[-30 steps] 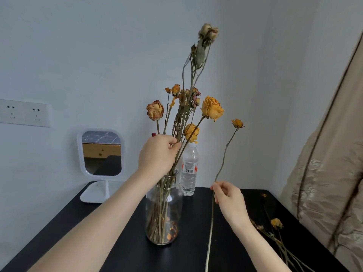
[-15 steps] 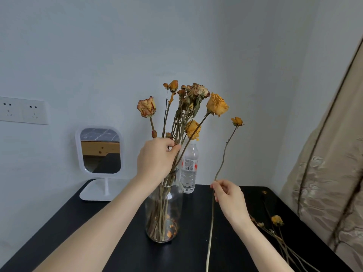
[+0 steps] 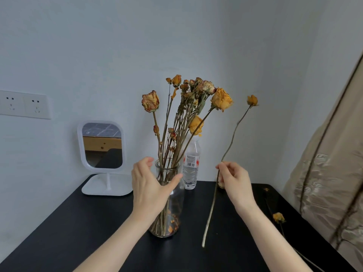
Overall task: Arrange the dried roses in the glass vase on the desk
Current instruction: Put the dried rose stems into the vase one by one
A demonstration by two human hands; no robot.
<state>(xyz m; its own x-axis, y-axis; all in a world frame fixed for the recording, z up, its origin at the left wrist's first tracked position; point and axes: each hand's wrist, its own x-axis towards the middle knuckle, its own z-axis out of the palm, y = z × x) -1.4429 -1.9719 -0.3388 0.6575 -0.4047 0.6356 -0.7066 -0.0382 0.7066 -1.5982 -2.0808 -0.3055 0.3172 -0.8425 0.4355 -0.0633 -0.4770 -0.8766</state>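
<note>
**Roses part-arranged, one stem waiting**

Desk (image 3: 78, 222) first: black, with the glass vase (image 3: 176, 205) standing near its middle and a bunch of dried roses (image 3: 188, 114) fanning out of its neck. The left hand (image 3: 149, 189) hangs spread at the vase's shoulder, fingers relaxed and holding nothing; I cannot tell whether the thumb touches the glass. The right hand (image 3: 235, 183) pinches a single rose (image 3: 231, 138) mid-stem, upright, apart from the vase. Loose roses (image 3: 278, 217) lie at the desk's right edge.

To my eye the risks are these: the brittle stem may snap at the pinch, its head may snag the bunch and shed petals, or a nudge may tip the vase.
</note>
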